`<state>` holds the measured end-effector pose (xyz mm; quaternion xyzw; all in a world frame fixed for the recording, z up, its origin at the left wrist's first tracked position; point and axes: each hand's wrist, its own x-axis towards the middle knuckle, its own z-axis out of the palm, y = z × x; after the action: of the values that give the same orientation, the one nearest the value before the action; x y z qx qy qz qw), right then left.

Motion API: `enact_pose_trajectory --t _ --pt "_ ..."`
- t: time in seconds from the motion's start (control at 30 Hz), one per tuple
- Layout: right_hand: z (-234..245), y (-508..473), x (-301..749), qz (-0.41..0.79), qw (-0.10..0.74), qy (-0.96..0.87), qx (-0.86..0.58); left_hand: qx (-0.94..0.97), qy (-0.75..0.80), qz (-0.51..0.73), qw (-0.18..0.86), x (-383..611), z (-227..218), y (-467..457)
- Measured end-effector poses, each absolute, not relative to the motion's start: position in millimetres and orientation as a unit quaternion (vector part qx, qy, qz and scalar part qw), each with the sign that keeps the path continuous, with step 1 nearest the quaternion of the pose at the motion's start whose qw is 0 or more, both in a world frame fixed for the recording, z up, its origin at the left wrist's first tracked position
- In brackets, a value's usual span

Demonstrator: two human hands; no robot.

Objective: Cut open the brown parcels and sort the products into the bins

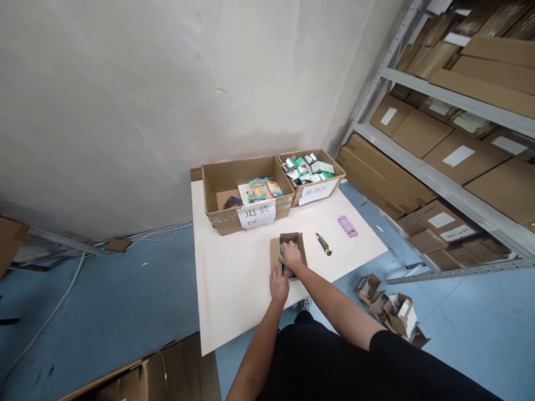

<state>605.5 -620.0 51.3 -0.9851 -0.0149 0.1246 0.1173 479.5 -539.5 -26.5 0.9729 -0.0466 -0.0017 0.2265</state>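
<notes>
Right hand (291, 255) was inside small box (275, 250), at green pack (285, 269); left hand (278, 284) touched box edge; couldn't tell either grip.

Okay so your left forearm (259, 341) is bare and angles forward, with your left hand (279, 285) palm down, fingers pointing away from you. Your right forearm (334, 301) slants inward from a black sleeve (395, 348), putting your right hand (291, 254) a bit farther out, just beside the left, bent downward; can't really tell how tight either grip is.
</notes>
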Motion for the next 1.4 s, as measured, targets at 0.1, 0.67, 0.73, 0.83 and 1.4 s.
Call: enact_pose_trajectory --t 0.1,0.67,0.73,0.83,1.4 --pt "58.6 -618.7 604.1 0.127 0.118 -0.039 -0.984 0.972 -0.043 -0.011 0.231 479.5 -26.1 -534.8" --pt "155.8 -565.6 597.3 -0.097 0.337 -0.184 -0.918 0.976 0.030 -0.034 0.212 490.7 -18.2 -433.9" --pt "166.8 -563.7 598.8 -0.107 0.349 -0.188 -0.912 0.980 0.031 -0.037 0.194 491.3 -15.0 -428.2" --pt "179.5 -565.5 600.5 -0.131 0.370 -0.187 -0.900 0.984 0.033 -0.045 0.167 490.6 -11.2 -422.6" --pt "151.6 -645.4 642.8 -0.113 0.280 -0.102 -0.948 0.989 0.060 -0.022 0.131 470.1 12.4 -364.4"
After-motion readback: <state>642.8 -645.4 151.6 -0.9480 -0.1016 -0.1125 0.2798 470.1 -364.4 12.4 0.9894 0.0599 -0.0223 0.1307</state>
